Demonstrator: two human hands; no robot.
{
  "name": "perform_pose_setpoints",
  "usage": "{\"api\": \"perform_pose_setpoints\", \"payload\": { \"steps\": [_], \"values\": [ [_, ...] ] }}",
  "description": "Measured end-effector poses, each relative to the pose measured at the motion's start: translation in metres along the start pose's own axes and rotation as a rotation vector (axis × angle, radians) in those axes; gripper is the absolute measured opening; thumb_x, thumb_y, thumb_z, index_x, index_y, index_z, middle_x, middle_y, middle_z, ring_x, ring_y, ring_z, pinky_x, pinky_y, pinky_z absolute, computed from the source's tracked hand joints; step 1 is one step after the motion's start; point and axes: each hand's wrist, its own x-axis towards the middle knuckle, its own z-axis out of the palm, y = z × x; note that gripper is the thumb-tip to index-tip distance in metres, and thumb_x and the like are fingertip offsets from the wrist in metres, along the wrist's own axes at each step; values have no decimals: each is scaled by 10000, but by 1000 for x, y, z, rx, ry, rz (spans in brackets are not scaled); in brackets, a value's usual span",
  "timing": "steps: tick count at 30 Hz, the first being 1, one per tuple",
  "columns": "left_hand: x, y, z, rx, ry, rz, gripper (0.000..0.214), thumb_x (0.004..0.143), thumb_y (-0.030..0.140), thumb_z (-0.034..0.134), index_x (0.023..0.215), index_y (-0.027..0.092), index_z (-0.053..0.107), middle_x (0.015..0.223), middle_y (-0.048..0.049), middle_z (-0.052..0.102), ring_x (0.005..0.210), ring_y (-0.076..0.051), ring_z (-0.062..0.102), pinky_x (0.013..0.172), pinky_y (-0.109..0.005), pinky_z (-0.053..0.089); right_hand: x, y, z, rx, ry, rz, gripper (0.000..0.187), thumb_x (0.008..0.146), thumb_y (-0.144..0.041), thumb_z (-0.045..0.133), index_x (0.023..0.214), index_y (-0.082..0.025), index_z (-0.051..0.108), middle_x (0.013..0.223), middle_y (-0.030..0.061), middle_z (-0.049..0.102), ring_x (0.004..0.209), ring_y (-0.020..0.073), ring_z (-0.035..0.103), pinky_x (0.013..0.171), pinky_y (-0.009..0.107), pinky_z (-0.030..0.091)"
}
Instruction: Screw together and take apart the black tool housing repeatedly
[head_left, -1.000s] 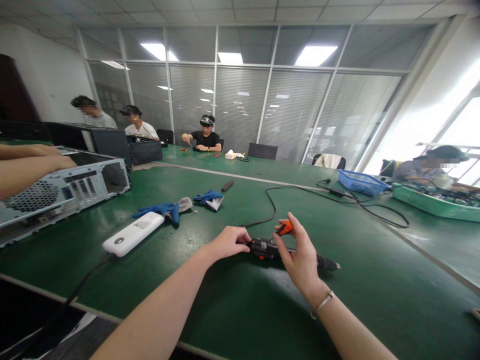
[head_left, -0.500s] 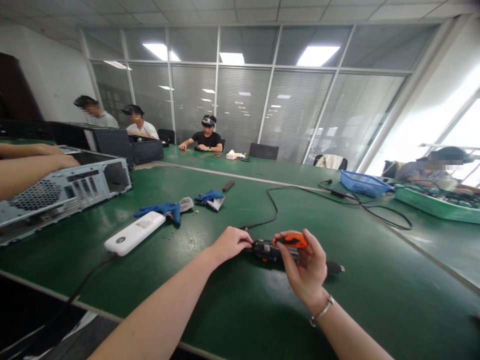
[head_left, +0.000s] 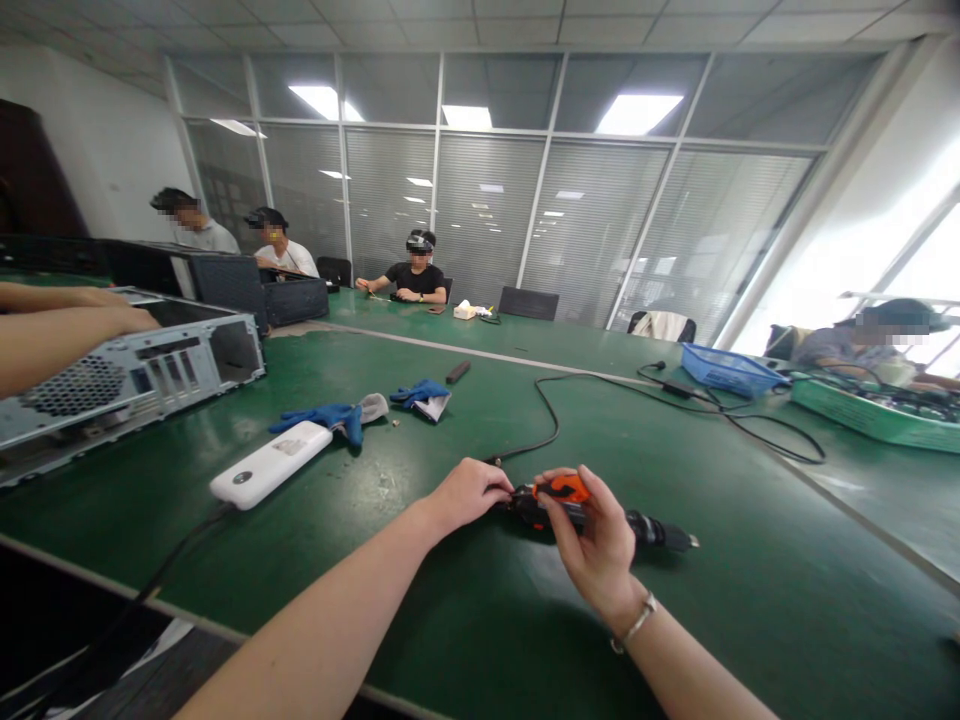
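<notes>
A black electric screwdriver point(head_left: 656, 531) lies on the green table point(head_left: 720, 630), its metal tip pointing right. At its left end, where the cord point(head_left: 553, 425) runs off, the fingers of my left hand point(head_left: 466, 497) are pinched together on it. The exact spot they grip is hidden. My right hand point(head_left: 600, 548) is closed around a small screwdriver with an orange and black handle point(head_left: 568, 488), held just above the tool's body and aimed left at my left fingertips. Its shaft is too small to make out clearly.
Left of my hands lie a white power-bank-like box point(head_left: 271, 466) and blue gloves point(head_left: 330, 418). A metal computer case point(head_left: 202, 365) with another person's arms point(head_left: 82, 325) over it stands further left. Blue point(head_left: 731, 370) and green baskets point(head_left: 870, 412) stand right. Several people sit around.
My right hand has moved left with the orange screwdriver, bringing it close to my left fingertips and uncovering more of the electric screwdriver's front. My left hand has barely shifted.
</notes>
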Motion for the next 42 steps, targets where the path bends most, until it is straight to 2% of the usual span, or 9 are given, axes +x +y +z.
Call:
{"api": "perform_pose_setpoints", "payload": {
  "steps": [3,11,17,24,29,33,36,38,42],
  "values": [
    [0,0,0,9,0,-3,129,831,180,639,901,196,746,878,-11,750,851,-161,685,814,-221,475,-1,2,0,10,26,11,611,842,-64,582,1368,-291,366,1056,75,649,936,207,673,777,418,598],
    [1,0,1,10,-2,10,144,831,167,630,911,189,747,885,-13,749,844,-159,683,818,-215,469,2,3,2,-126,-107,37,550,887,-128,544,1387,-273,368,1070,76,664,951,198,674,802,373,592],
    [1,-1,2,4,-9,-6,148,834,176,617,893,204,750,879,0,748,864,-164,679,833,-218,466,9,-3,2,-82,-215,-40,513,914,-123,469,1391,-275,359,1161,88,632,1047,201,648,876,382,573],
    [0,1,1,21,-6,-6,144,831,176,628,906,198,749,879,-8,749,843,-164,680,821,-217,466,9,0,1,-230,-115,76,499,895,-219,566,1364,-267,404,1011,62,673,865,191,687,749,332,600],
    [0,2,1,10,0,11,160,842,161,605,908,195,747,882,-5,748,842,-157,681,813,-208,466,12,-7,4,-174,-193,69,530,926,-167,482,1422,-264,320,1116,79,647,977,191,667,840,349,573],
    [0,0,3,41,10,26,152,842,164,606,896,183,747,864,-14,746,817,-157,681,793,-207,464,16,-7,0,-217,-188,-12,565,893,-181,552,1410,-266,339,1155,108,609,1017,221,642,837,377,568],
    [0,-1,4,62,15,45,147,848,173,604,889,178,746,862,-20,744,820,-160,678,790,-207,459,17,-4,-4,-273,-139,-100,548,861,-184,611,1362,-285,413,1039,91,621,913,215,651,741,349,585],
    [0,0,3,62,12,52,147,851,173,602,886,177,745,862,-20,743,819,-157,676,786,-204,457,16,-4,-4,-276,-147,-125,538,879,-155,577,1370,-291,404,996,78,629,867,198,655,712,328,585],
    [0,4,1,59,-2,36,147,840,143,602,865,167,745,838,-17,741,783,-148,672,766,-198,456,16,-8,-2,-260,-253,-138,558,917,-97,475,1425,-268,322,1137,109,621,1014,202,633,818,340,571]
  ]
}}
